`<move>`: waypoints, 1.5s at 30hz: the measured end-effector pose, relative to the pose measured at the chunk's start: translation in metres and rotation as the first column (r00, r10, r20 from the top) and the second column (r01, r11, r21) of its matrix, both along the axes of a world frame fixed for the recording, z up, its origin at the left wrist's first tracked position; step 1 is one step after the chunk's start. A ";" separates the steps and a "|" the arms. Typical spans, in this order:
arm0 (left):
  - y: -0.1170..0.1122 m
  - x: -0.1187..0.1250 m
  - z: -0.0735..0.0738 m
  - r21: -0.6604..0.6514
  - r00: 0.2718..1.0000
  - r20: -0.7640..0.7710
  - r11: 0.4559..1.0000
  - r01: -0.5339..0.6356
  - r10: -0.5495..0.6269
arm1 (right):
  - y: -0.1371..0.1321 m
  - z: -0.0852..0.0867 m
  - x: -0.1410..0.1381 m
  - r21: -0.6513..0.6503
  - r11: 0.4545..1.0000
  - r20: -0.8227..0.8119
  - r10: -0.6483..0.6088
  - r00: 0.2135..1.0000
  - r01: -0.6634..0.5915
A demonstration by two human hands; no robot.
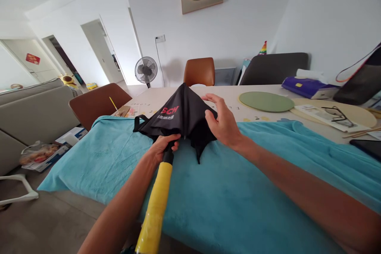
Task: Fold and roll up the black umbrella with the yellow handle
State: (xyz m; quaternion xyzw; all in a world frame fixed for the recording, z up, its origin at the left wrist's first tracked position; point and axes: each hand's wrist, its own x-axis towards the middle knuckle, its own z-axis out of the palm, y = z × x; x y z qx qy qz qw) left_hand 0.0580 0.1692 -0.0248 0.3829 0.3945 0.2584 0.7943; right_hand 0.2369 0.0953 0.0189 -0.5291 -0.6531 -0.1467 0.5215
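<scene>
A black umbrella (186,107) with red and white lettering points away from me over the table, its canopy partly folded and loose. Its handle (159,190) is wrapped in yellow and runs down toward me. Around the black shaft, just under the canopy's lower edge, my left hand (163,145) is closed. My right hand (223,121) is at the canopy's right side, fingers apart and curved, thumb raised; whether it touches the fabric I cannot tell. A black strap (139,123) sticks out on the left. Beneath everything lies a turquoise blanket (223,194).
Across the table's far right are a green oval placemat (266,101), a purple tissue box (309,86), eyeglasses (339,115) on papers and a dark phone (367,147). Chairs (199,71) stand around the table. A fan (146,70) is by the wall.
</scene>
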 end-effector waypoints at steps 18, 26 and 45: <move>0.004 -0.006 -0.005 -0.087 0.974 0.228 0.996 0.032 -0.011 | 0.000 -0.039 -0.025 -0.379 0.891 0.271 0.365 0.891 -0.249; -0.003 0.004 -0.011 0.046 0.991 0.129 0.999 -0.024 0.018 | -0.005 -0.045 -0.040 -0.481 0.838 0.238 0.406 0.882 -0.256; -0.001 0.005 -0.015 0.188 0.997 0.038 0.981 0.054 -0.062 | -0.002 -0.052 -0.033 -0.538 0.754 -0.057 0.413 0.909 -0.377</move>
